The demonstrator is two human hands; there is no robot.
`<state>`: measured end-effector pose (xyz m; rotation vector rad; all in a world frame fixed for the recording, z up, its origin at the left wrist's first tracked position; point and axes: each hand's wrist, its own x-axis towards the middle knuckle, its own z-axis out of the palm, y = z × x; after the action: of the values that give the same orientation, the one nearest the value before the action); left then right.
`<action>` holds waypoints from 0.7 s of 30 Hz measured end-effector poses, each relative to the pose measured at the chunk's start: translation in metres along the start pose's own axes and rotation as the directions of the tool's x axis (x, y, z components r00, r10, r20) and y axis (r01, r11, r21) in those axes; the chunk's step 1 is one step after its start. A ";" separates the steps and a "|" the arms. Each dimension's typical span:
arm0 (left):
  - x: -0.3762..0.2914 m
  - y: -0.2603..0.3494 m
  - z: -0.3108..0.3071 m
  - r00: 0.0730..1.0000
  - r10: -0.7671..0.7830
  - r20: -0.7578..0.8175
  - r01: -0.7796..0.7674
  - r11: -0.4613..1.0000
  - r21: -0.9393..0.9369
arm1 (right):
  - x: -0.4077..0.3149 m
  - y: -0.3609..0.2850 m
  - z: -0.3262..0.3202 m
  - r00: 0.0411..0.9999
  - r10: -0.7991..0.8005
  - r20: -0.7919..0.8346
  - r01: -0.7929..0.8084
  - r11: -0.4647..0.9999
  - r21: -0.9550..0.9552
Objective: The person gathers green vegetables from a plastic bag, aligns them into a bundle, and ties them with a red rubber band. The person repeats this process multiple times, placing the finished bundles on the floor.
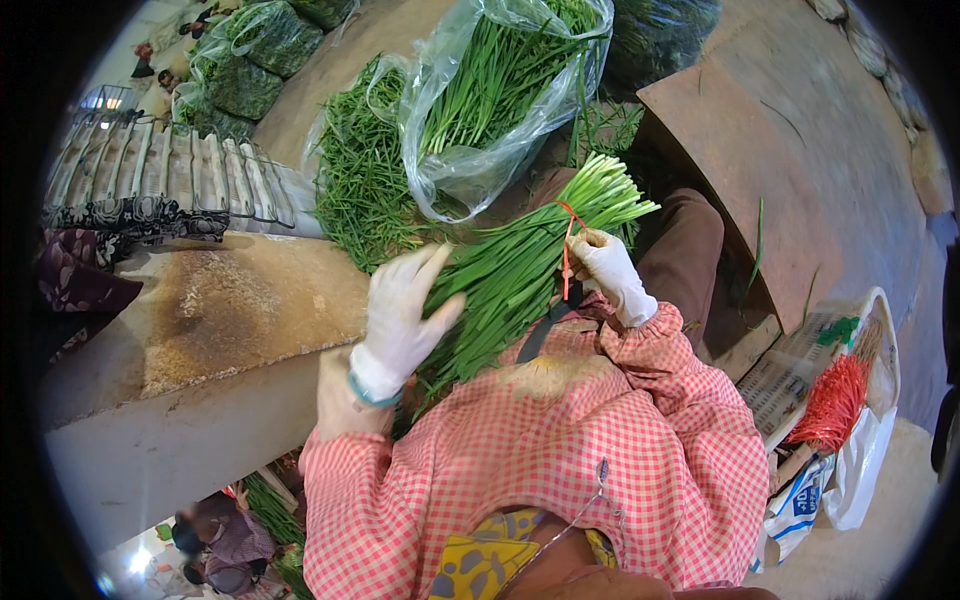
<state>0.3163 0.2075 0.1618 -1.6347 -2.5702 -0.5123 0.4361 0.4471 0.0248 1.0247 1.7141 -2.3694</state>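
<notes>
A bunch of garlic chives (499, 277) lies slantwise across my lap, its pale cut stems at the upper right. An orange-red tie (569, 225) loops around it below the stem ends. My right hand (609, 274), in a white glove, has its fingers pinched at the tie beside the bunch. At the leafy left side is my left hand (409, 315), also gloved and slightly blurred, with thumb and fingers apart. Whether its fingertips touch the leaves is hard to tell. A teal band circles the left wrist.
An open clear plastic bag (480, 172) of chives lies ahead, beside loose greens (364, 157). To the right stand a brown board (750, 187) and a white basket (881, 315) with red ties (832, 405). A stained ledge (247, 307) runs along the left. Other people are in the background.
</notes>
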 end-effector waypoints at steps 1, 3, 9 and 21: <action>0.019 0.002 0.010 0.997 0.048 -0.058 -0.053 0.996 -0.078 | 0.001 0.004 0.003 1.000 -0.023 0.015 0.023 1.000 0.016; 0.055 -0.005 0.051 0.982 0.110 -0.151 -0.137 0.973 -0.184 | -0.002 -0.001 0.009 0.997 -0.006 0.080 0.001 0.998 0.067; 0.070 -0.020 0.156 0.978 -0.179 -0.104 0.092 0.825 -0.558 | -0.003 0.029 -0.017 0.999 -0.026 -0.032 0.027 0.999 0.040; 0.073 0.008 0.125 0.975 -0.014 -0.222 -0.021 0.988 -0.156 | 0.011 -0.024 0.003 0.425 -0.903 0.063 0.624 0.242 -0.743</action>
<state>0.3085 0.3121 0.0615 -1.5246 -2.4164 -0.8659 0.4168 0.4567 0.0395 0.4825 3.5822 -1.3700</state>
